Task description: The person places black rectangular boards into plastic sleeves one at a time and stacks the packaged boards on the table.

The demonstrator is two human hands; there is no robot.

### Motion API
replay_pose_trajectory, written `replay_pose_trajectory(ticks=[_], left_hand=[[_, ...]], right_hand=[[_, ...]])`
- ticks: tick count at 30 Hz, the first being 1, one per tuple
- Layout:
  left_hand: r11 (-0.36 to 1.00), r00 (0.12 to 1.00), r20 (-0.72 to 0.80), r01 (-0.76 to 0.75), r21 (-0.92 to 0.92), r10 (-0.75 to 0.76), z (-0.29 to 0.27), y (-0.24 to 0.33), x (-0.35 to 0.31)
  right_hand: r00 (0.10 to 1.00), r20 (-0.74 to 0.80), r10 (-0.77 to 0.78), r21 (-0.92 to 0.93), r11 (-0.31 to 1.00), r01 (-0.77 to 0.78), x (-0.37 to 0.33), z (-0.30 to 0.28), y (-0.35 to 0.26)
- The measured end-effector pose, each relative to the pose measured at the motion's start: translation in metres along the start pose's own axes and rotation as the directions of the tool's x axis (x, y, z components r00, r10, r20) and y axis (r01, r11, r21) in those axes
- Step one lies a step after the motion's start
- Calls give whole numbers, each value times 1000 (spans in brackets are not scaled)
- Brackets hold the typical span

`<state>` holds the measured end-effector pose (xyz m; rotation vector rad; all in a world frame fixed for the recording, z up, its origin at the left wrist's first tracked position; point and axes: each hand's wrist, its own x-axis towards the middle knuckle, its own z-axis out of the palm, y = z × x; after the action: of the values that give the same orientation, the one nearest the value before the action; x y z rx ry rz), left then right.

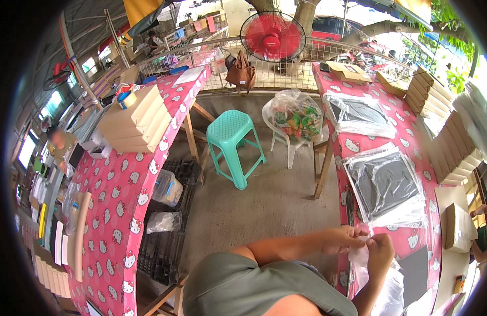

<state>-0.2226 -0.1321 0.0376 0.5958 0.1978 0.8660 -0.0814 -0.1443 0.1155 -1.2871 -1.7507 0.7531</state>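
Note:
Over the near edge of the right-hand table, my left hand (344, 239) and my right hand (380, 250) are close together, fingers pinched on a thin clear plastic bag (360, 263). The bag hangs down below my fingers. More clear plastic (389, 289) lies beneath, beside my right forearm. To its right rests a flat dark grey sheet (414, 274). Just beyond my hands is a stack of dark sheets in clear plastic bags (384, 184). A similar bagged stack (359, 113) lies farther along the table.
Folded brown cartons (454, 150) line the right table's far side. A turquoise stool (231, 131) stands between the tables; behind it are a white chair with a filled plastic bag (297, 117) and a red fan (272, 39). Cartons (135, 124) sit on the left table. Other people are at both sides.

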Motion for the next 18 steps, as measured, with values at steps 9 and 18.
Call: replay_pose_trajectory(ticks=[9,18], left_hand=[[686,848,-95,-351,638,521,-26,67,-48],[946,924,-265,-212,244,275,-64,80,-48]], right_hand=[[988,151,-38,-95,994,53,32,67,3],[969,-94,-228,44,972,233,53,103,-25]])
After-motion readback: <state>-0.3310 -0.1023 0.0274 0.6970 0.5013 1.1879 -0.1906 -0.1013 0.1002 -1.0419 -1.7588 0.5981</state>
